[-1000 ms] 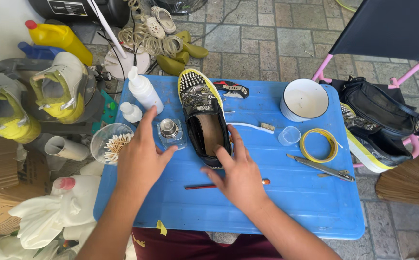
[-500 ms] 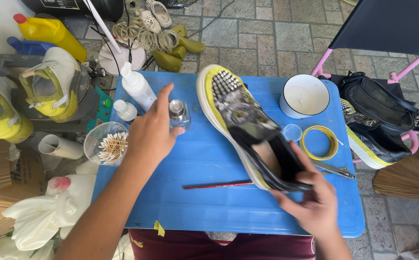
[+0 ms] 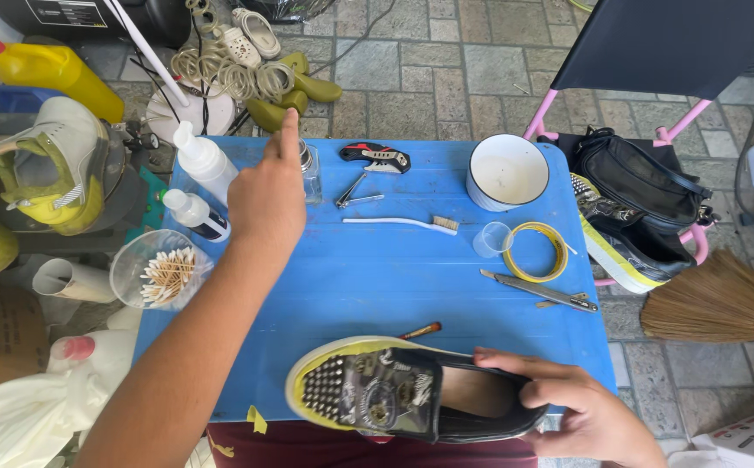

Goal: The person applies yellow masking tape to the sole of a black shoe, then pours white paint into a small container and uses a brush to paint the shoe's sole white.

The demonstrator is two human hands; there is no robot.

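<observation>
Blue table (image 3: 377, 277): fills the middle of your view and carries the items below.

Black slip-on shoe (image 3: 403, 394), yellow sole, studded toe: at 6 o'clock on the table's near edge, lying on its side with the toe toward 9 o'clock.

Your left hand (image 3: 266, 204): stretched toward 11 o'clock, fingers loosely curled, index finger extended; it holds nothing and is just beside the small glass jar (image 3: 309, 169), partly covering it.

Your right hand (image 3: 581, 412): at 5 o'clock, clamped on the shoe's heel, thumb inside the opening and fingers along the top edge.

White bowl (image 3: 507, 171): at 1 o'clock.

Clear cup of cotton swabs (image 3: 159, 273): at 9 o'clock, off the table's left edge.

White pump bottle (image 3: 204, 160): at 11 o'clock, beside your left hand.

Yellow tape roll (image 3: 536, 251): at 3 o'clock, touching a small clear cup (image 3: 491, 240).

Toothbrush (image 3: 399, 223): centre, lying crosswise.

Metal blade tool (image 3: 540, 290): at 4 o'clock, below the tape.

Red-handled brush (image 3: 420, 331): just above the shoe.
</observation>
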